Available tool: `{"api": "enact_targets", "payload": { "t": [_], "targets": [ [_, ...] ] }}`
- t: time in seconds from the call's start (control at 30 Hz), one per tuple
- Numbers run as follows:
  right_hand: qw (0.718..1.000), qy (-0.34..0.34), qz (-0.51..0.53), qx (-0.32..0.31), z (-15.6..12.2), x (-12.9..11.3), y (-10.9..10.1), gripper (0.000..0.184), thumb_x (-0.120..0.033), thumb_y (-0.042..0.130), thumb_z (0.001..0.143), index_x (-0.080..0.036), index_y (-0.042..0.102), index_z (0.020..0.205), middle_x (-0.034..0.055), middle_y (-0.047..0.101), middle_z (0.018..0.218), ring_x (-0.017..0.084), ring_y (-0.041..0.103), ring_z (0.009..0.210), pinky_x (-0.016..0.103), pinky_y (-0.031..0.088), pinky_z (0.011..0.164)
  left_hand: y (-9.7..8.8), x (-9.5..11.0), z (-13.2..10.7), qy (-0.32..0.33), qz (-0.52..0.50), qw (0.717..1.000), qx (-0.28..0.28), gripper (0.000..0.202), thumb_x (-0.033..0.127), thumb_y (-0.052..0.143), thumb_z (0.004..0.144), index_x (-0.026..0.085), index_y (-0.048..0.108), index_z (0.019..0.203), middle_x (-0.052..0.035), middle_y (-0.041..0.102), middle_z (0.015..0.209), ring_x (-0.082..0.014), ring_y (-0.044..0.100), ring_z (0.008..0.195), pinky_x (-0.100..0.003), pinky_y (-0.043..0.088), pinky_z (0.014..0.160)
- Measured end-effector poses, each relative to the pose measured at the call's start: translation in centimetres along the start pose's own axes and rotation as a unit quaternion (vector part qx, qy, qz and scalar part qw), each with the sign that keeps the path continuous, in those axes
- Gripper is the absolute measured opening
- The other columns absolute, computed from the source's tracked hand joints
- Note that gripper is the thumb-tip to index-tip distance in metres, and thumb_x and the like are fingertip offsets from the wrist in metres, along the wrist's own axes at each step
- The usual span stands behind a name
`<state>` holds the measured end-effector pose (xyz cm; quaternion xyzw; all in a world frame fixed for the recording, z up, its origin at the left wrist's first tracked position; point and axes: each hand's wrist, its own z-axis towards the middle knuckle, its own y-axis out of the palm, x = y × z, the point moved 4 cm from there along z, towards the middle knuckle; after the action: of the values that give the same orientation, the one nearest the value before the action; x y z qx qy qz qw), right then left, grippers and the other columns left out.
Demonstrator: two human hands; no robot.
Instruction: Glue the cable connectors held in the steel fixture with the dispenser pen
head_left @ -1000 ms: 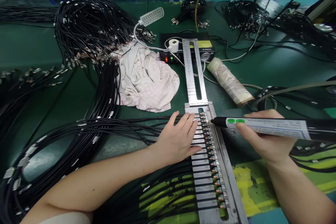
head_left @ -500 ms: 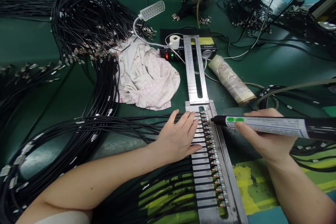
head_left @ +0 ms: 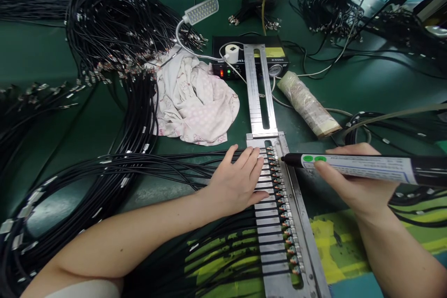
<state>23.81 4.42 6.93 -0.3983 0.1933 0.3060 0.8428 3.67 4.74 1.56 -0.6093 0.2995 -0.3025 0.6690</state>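
My left hand (head_left: pixel 239 179) lies palm down, fingers stretched, across black cables (head_left: pixel 188 163) set in a slotted metal fixture (head_left: pixel 272 237). Cable ends with small metal connectors (head_left: pixel 288 223) line up in a row along the fixture. In my right hand (head_left: pixel 359 181) is a thick marker pen (head_left: pixel 359 167) with a white and black barrel and green dots. It is held almost level, its dark tip pointing left at the connectors near the top of the row. Whether the tip touches a connector I cannot tell.
Large bundles of black cables (head_left: pixel 104 32) lie on the left of the green table. Behind the fixture are a crumpled cloth (head_left: pixel 199 102), a black control box (head_left: pixel 223 44), a gooseneck lamp (head_left: pixel 202 11) and a plastic-wrapped roll (head_left: pixel 309 104). Yellow tape (head_left: pixel 323 233) covers the table at front.
My right hand and the marker pen have shifted very slightly to the right. My left hand stays in place on the cables.
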Motion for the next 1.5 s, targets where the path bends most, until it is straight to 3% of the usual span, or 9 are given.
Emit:
{"api": "enact_targets", "payload": {
  "t": [0.17,0.67,0.9,1.1,1.5],
  "targets": [
    [1.0,0.009,-0.003,-0.001,0.0,0.1,0.0,0.021,-0.032,0.074,0.065,-0.022,0.058,0.076,-0.0032,0.058,0.065,0.011,0.054,0.049,0.024,0.047,0.044,0.0,0.0,0.0,0.0,-0.002,1.0,-0.002,0.067,0.057,0.027,0.091,0.006,0.043,0.131,-0.0179,0.041,0.139,-0.0301,0.034,0.128,-0.053,0.025,0.104],
    [1.0,-0.002,0.01,-0.007,0.1,-0.2,-0.1,0.021,-0.028,0.074,0.064,-0.022,0.057,0.074,-0.0047,0.058,0.061,0.01,0.052,0.044,0.022,0.045,0.038,-0.1,0.0,-0.1,0.0,-0.002,1.0,-0.005,0.067,0.057,0.028,0.091,0.005,0.042,0.132,-0.0179,0.04,0.14,-0.0301,0.034,0.128,-0.053,0.025,0.105],
    [0.999,-0.018,0.012,0.038,0.1,0.0,-1.0,0.021,-0.027,0.077,0.062,-0.021,0.061,0.074,-0.0027,0.06,0.064,0.011,0.055,0.049,0.024,0.045,0.042,-0.1,0.0,-0.1,0.002,-0.005,1.0,0.003,0.064,0.056,0.031,0.091,0.007,0.043,0.13,-0.019,0.041,0.139,-0.0309,0.036,0.128,-0.053,0.025,0.104],
    [0.999,-0.005,0.044,0.012,0.0,-0.3,-0.7,0.019,-0.025,0.075,0.063,-0.023,0.059,0.074,-0.0052,0.058,0.059,0.011,0.051,0.042,0.023,0.042,0.034,-0.4,0.0,-0.1,0.009,-0.006,1.0,0.018,0.054,0.054,0.036,0.09,0.012,0.049,0.122,-0.0218,0.042,0.137,-0.0323,0.039,0.126,-0.053,0.027,0.103],
    [0.999,0.001,0.032,0.005,-0.1,-0.3,-0.1,0.02,-0.028,0.074,0.064,-0.022,0.057,0.073,-0.0052,0.058,0.06,0.01,0.053,0.044,0.022,0.046,0.038,-0.4,0.0,-0.1,0.011,-0.006,0.999,0.03,0.054,0.054,0.038,0.089,0.013,0.05,0.121,-0.022,0.044,0.136,-0.0326,0.04,0.125,-0.053,0.028,0.102]
  ]
}}
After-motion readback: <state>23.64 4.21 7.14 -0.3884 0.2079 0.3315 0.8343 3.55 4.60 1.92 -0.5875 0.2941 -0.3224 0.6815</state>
